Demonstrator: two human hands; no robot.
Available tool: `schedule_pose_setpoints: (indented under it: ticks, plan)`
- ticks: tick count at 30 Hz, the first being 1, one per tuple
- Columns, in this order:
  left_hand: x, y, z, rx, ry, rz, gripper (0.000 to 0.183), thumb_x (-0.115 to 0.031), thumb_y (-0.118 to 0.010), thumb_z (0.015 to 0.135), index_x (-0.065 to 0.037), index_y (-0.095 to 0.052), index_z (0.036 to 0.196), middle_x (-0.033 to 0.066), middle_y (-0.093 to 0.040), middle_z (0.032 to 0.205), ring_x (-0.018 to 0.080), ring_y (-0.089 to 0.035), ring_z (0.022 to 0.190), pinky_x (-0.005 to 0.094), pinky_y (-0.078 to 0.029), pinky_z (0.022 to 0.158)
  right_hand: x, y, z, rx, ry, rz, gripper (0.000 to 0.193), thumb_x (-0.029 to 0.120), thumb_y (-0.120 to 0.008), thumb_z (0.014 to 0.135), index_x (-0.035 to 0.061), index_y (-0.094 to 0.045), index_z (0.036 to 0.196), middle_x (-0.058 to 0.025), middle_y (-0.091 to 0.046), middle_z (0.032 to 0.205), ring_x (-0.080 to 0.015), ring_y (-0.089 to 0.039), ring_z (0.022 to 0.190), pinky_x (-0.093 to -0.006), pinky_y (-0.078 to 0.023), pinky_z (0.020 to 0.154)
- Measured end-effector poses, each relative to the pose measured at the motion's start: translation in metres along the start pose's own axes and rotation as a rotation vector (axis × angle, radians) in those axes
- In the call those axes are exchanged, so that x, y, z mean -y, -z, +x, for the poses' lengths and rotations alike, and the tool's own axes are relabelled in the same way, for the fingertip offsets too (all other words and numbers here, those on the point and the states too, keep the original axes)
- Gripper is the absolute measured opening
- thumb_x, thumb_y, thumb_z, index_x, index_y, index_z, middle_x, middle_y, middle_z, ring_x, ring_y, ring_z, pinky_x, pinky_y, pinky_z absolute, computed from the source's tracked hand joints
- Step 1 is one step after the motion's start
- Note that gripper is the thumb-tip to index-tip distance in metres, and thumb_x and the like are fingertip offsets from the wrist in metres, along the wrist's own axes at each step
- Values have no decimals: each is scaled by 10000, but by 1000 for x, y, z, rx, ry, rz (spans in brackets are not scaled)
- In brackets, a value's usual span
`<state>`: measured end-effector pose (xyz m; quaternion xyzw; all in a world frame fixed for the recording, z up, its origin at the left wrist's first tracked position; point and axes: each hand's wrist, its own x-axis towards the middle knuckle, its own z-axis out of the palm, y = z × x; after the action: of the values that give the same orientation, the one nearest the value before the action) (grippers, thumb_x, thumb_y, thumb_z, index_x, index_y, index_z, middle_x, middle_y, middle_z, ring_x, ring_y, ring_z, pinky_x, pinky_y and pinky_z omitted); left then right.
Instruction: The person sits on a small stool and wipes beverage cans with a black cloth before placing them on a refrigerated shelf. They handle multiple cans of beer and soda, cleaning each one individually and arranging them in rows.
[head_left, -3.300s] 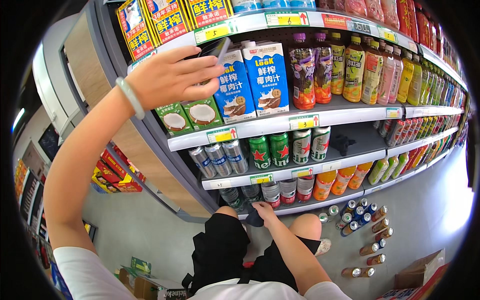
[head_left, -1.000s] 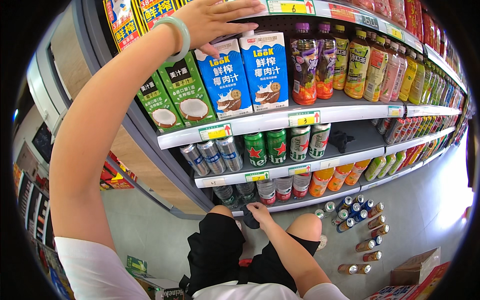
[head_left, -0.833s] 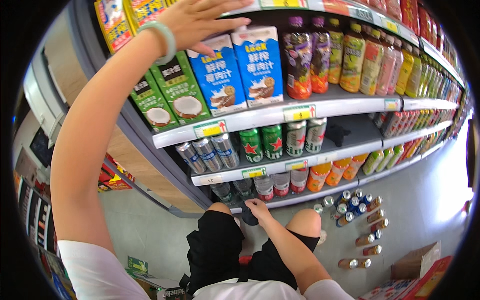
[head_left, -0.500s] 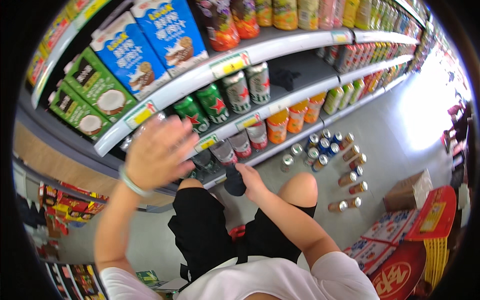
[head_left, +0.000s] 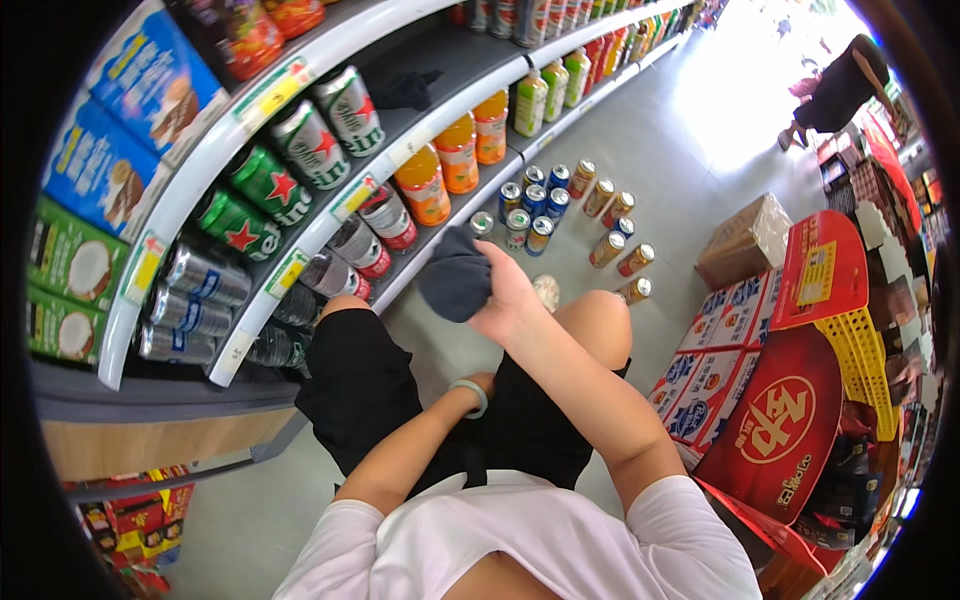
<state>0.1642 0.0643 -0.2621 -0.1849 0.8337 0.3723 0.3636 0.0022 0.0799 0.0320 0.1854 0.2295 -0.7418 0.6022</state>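
Dark cloth (head_left: 455, 278): bunched, gripped at its right side by the right hand; positioned in front of the lower shelf edge (head_left: 398, 278). Contact with that edge cannot be told.
Right hand (head_left: 507, 300): closed, pinching the cloth; forearm extends over the right thigh.
Left hand (head_left: 484, 384): located between the thighs; fingers largely hidden beside the black shorts (head_left: 365, 395), so their state cannot be told.
Left wrist: fitted with a pale green bangle (head_left: 472, 397).
Bottom shelf: orange drink bottles (head_left: 424, 187) alongside clear bottles with red-and-white labels (head_left: 389, 217).
Shelf above: silver cans (head_left: 207, 275), green cans (head_left: 272, 187) and white-and-green cans (head_left: 311, 146), followed by a black bunched item (head_left: 405, 90).
Floor cans (head_left: 540, 236): blue, gold and green-topped units, grouped upright beyond the right knee.
Right side: cardboard box (head_left: 738, 240) near a yellow basket (head_left: 860, 365).
Upper right: another person (head_left: 838, 88) in black clothing.
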Motion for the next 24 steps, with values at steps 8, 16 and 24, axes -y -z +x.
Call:
schedule_pose_setpoints:
  ticks: [8, 16, 24]
  plan:
    - [31, -29, 50, 50, 251, -150, 372, -299, -527, 1013, -74, -649, 1283, 205, -657, 1329, 410, -635, 1206, 508, -514, 998, 17, -5, 83, -37, -143, 193, 308, 328, -511, 1053, 77, -658, 1151, -44, -722, 1029, -197, -703, 920, -379, -574, 864]
    - [27, 1, 70, 92, 371, -201, 371, -290, -536, 1009, -75, -640, 1294, 218, -653, 1322, 413, -632, 1206, 507, -512, 1002, 26, 31, 150, -244, 120, 270, 193, 226, -608, 1018, 53, -667, 1080, 6, -640, 1073, -84, -590, 998, -243, -464, 889]
    - [-10, 43, 114, 134, 346, -213, 373, -280, -544, 1005, -76, -631, 1305, 231, -650, 1316, 415, -629, 1205, 506, -510, 1005, 192, 19, 211, -411, 35, 130, 222, 261, -596, 1014, 65, -641, 1110, -31, -683, 963, -126, -649, 833, -286, -539, 770]
